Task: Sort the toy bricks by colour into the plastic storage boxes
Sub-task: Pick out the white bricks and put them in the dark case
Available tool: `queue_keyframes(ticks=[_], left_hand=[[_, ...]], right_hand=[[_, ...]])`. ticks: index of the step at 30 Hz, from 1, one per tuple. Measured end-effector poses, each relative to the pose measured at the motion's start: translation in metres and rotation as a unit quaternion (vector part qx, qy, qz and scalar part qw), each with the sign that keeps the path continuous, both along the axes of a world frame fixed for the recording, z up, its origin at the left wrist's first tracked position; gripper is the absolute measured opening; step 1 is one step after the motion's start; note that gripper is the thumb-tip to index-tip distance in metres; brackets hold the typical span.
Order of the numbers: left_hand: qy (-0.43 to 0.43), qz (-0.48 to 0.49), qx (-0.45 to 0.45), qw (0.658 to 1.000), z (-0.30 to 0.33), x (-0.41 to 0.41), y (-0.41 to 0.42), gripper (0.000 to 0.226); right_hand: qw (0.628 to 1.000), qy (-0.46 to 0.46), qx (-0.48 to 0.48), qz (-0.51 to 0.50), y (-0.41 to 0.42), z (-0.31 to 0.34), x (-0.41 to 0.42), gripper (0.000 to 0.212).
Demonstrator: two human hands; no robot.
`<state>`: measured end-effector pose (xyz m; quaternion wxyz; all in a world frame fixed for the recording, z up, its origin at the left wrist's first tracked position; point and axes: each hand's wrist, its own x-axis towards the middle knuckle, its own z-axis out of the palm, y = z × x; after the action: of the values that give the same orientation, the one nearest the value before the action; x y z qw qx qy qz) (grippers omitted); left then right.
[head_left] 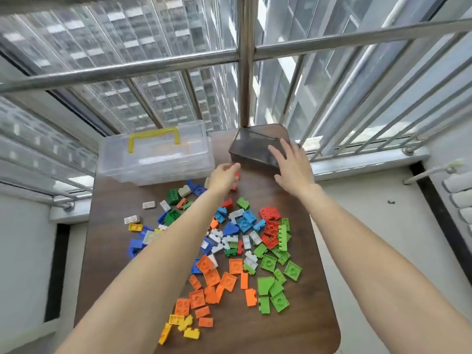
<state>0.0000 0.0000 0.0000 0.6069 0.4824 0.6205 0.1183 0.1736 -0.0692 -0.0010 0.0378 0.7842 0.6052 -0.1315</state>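
Note:
Many toy bricks lie loose on the dark wooden table [115, 251]: orange bricks [212, 277] near the front middle, green bricks [275, 282] to their right, red bricks [270, 226], blue bricks [245, 223], white bricks [219, 238] and yellow bricks [178, 325]. A clear plastic storage box with a yellow handle [158, 154] stands at the back left. A dark smoky box [252, 146] stands at the back right. My right hand [293, 164] rests flat and open on the dark box's near right side. My left hand [223, 177] hovers just left of it with fingers curled near a red brick [236, 180]; whether it holds that brick I cannot tell.
Steel window bars and a rail [245, 60] rise directly behind the table's far edge. A window ledge [357, 162] runs to the right. The table's near right corner [332, 335] is rounded, with floor beyond it.

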Motion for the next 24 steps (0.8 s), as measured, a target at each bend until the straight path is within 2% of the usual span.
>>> queue_keyframes(ticks=[3, 6, 10, 13, 18, 21, 24], left_hand=[[-0.071, 0.069, -0.083, 0.992, -0.001, 0.011, 0.009, 0.051], [-0.104, 0.110, -0.121, 0.981, -0.004, 0.015, 0.011, 0.049], [-0.112, 0.106, -0.153, 0.976, -0.012, 0.013, -0.009, 0.050], [-0.100, 0.106, -0.153, 0.977, -0.020, 0.008, -0.025, 0.050], [-0.092, 0.121, -0.157, 0.976, -0.037, -0.011, -0.038, 0.019], [-0.081, 0.113, -0.151, 0.979, -0.040, -0.015, -0.046, 0.019], [-0.125, 0.141, -0.164, 0.968, -0.032, -0.011, -0.052, 0.032]], right_hand=[[0.999, -0.017, -0.031, -0.024, -0.002, -0.007, 0.000, 0.071], [0.997, -0.074, -0.005, -0.012, -0.019, -0.015, -0.013, 0.063], [0.990, -0.139, 0.036, -0.004, -0.049, -0.021, -0.022, 0.051], [0.987, -0.155, 0.031, -0.004, -0.063, -0.023, -0.032, 0.058], [0.981, -0.191, -0.025, -0.003, -0.071, -0.019, -0.046, 0.066], [0.979, -0.195, -0.052, 0.000, -0.072, -0.014, -0.048, 0.072], [0.988, -0.134, -0.071, 0.007, -0.072, -0.011, -0.048, 0.068]])
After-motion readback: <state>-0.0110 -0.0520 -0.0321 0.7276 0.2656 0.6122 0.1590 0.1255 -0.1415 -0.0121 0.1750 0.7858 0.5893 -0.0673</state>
